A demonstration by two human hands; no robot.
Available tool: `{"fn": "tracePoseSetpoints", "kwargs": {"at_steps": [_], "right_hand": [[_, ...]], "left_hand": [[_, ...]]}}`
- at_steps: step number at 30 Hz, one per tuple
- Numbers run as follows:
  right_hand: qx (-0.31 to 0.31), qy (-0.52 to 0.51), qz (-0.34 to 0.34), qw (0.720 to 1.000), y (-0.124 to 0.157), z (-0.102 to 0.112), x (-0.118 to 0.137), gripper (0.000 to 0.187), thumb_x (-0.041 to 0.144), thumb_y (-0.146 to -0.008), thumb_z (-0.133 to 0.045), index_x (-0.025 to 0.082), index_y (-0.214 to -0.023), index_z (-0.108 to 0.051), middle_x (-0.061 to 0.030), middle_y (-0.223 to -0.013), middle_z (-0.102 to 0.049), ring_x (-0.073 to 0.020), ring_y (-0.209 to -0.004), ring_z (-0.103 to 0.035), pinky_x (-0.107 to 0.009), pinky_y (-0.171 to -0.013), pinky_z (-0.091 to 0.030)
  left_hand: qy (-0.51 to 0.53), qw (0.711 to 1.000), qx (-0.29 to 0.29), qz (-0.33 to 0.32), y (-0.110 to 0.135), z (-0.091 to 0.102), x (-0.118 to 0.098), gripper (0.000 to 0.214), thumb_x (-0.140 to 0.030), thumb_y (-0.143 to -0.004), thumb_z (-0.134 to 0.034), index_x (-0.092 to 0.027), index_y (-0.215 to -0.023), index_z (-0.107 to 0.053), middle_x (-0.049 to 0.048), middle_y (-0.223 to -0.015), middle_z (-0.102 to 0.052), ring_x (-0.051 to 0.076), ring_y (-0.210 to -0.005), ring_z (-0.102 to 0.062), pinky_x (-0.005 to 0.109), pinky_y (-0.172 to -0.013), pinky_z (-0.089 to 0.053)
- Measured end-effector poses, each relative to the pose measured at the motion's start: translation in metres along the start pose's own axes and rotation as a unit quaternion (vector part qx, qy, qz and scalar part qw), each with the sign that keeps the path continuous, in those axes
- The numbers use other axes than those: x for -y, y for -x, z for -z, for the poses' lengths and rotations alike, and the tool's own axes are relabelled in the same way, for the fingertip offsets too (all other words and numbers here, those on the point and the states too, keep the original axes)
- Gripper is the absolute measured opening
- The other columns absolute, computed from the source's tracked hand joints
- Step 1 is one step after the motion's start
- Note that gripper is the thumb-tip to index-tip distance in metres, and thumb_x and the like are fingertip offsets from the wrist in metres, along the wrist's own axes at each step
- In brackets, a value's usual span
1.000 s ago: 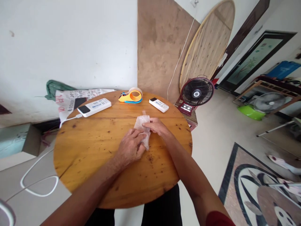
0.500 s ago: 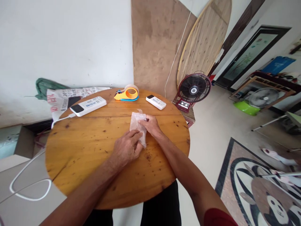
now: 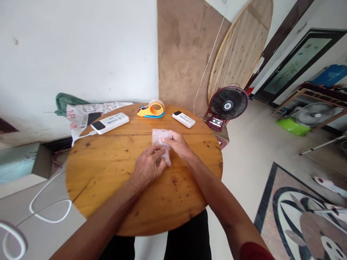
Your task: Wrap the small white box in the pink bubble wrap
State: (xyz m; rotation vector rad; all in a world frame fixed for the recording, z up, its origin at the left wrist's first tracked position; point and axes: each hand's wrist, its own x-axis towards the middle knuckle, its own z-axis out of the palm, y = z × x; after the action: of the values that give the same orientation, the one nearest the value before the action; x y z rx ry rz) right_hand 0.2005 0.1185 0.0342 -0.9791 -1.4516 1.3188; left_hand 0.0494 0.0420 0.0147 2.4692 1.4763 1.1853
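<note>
A small piece of translucent bubble wrap (image 3: 160,135), folded into a packet, lies on the round wooden table (image 3: 108,180). My left hand (image 3: 149,162) is on its lower left side, with the fingers curled and pressing on the wrap. At the packet's right edge, my right hand (image 3: 179,143) pinches it, thumb on top. Whether anything is inside the wrap cannot be made out. Beyond the hands stands an orange and blue tape dispenser (image 3: 151,109) with a roll of tape.
Two white devices with dark screens lie on the table, the larger device (image 3: 110,123) on the left with a white cable (image 3: 84,137), the smaller device (image 3: 183,119) on the right. A dark red fan (image 3: 227,104) stands beyond the table's right edge. A wall is behind.
The view has shifted slightly, moving the scene to the right. The packet's top edge looks flatter, and the small flap that stuck up there no longer shows. Both hands stay on the wrap.
</note>
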Motion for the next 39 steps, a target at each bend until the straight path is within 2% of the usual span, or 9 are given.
{"fn": "tracePoseSetpoints", "kwargs": {"at_steps": [6,11,16,21,25,29,33,36,39], "right_hand": [[0.052,0.084,-0.008,0.995,0.012,0.005,0.021,0.022,0.031,-0.067,-0.07,0.016,-0.073,-0.054,0.0049,-0.067,-0.053,-0.0083,-0.061,-0.045,-0.02,-0.057,-0.036],[0.043,0.132,0.02,0.99,0.025,0.0,0.021,0.015,0.027,-0.072,-0.065,0.016,-0.074,-0.055,0.0047,-0.068,-0.051,-0.0082,-0.062,-0.044,-0.02,-0.057,-0.034],[0.02,0.129,0.024,0.991,0.031,-0.003,0.018,0.015,0.028,-0.072,-0.064,0.016,-0.076,-0.055,0.005,-0.067,-0.05,-0.0085,-0.061,-0.044,-0.021,-0.057,-0.035],[0.017,0.17,0.021,0.985,0.036,-0.002,0.023,0.017,0.029,-0.071,-0.064,0.016,-0.072,-0.053,0.006,-0.063,-0.046,-0.0079,-0.057,-0.04,-0.021,-0.055,-0.033],[0.02,0.202,0.034,0.979,0.044,-0.003,0.025,0.017,0.03,-0.073,-0.063,0.016,-0.072,-0.054,0.0054,-0.064,-0.049,-0.0083,-0.059,-0.043,-0.02,-0.055,-0.034],[0.027,0.217,0.031,0.975,0.053,-0.004,0.02,0.015,0.03,-0.075,-0.062,0.015,-0.078,-0.06,0.0028,-0.07,-0.058,-0.0103,-0.063,-0.051,-0.021,-0.058,-0.04],[0.022,0.238,0.073,0.968,0.064,-0.004,0.014,0.017,0.029,-0.078,-0.061,0.016,-0.088,-0.066,-0.0023,-0.088,-0.068,-0.0158,-0.082,-0.062,-0.025,-0.074,-0.047],[0.036,0.237,0.119,0.963,0.074,-0.003,0.012,0.017,0.026,-0.083,-0.056,0.018,-0.093,-0.067,-0.0053,-0.108,-0.069,-0.0187,-0.104,-0.063,-0.029,-0.09,-0.047],[0.049,0.253,0.164,0.952,0.082,-0.003,0.009,0.017,0.022,-0.083,-0.056,0.018,-0.097,-0.065,-0.0081,-0.121,-0.066,-0.0195,-0.117,-0.059,-0.031,-0.099,-0.044]], "left_hand": [[0.012,0.998,0.021,0.052,0.001,0.0,0.002,0.03,-0.026,-0.081,-0.057,-0.024,-0.107,-0.071,0.0069,-0.107,-0.06,0.021,-0.091,-0.06,0.029,-0.072,-0.049],[0.046,0.995,0.041,0.073,0.001,0.002,0.002,0.028,-0.025,-0.081,-0.054,-0.023,-0.104,-0.07,0.0063,-0.101,-0.057,0.018,-0.084,-0.058,0.026,-0.066,-0.045],[0.062,0.991,0.033,0.112,0.001,0.003,-0.002,0.025,-0.028,-0.078,-0.057,-0.021,-0.101,-0.063,0.0065,-0.106,-0.055,0.019,-0.088,-0.058,0.027,-0.067,-0.046],[0.057,0.977,0.019,0.204,-0.001,0.002,-0.002,0.049,-0.035,-0.072,-0.063,-0.018,-0.117,-0.05,0.0099,-0.112,-0.056,0.026,-0.098,-0.059,0.035,-0.077,-0.049],[0.101,0.977,0.019,0.184,-0.004,0.001,0.007,0.074,-0.035,-0.07,-0.066,-0.017,-0.136,-0.037,0.0123,-0.123,-0.055,0.028,-0.111,-0.054,0.039,-0.091,-0.045],[0.123,0.977,0.047,0.169,-0.005,0.004,0.012,0.042,-0.038,-0.074,-0.062,-0.017,-0.109,-0.054,0.0088,-0.104,-0.06,0.026,-0.101,-0.055,0.038,-0.087,-0.044],[0.159,0.973,0.072,0.151,-0.006,0.009,0.014,0.018,-0.036,-0.076,-0.059,-0.02,-0.077,-0.05,0.0014,-0.081,-0.053,0.019,-0.079,-0.052,0.03,-0.07,-0.041],[0.194,0.967,0.082,0.14,-0.006,0.009,0.017,0.011,-0.022,-0.07,-0.059,-0.02,-0.074,-0.048,-0.0009,-0.078,-0.051,0.015,-0.074,-0.05,0.027,-0.066,-0.039],[0.24,0.957,0.086,0.139,-0.005,0.009,0.019,0.023,-0.014,-0.065,-0.055,-0.02,-0.088,-0.053,-0.0014,-0.083,-0.053,0.014,-0.072,-0.05,0.025,-0.064,-0.04]]}}
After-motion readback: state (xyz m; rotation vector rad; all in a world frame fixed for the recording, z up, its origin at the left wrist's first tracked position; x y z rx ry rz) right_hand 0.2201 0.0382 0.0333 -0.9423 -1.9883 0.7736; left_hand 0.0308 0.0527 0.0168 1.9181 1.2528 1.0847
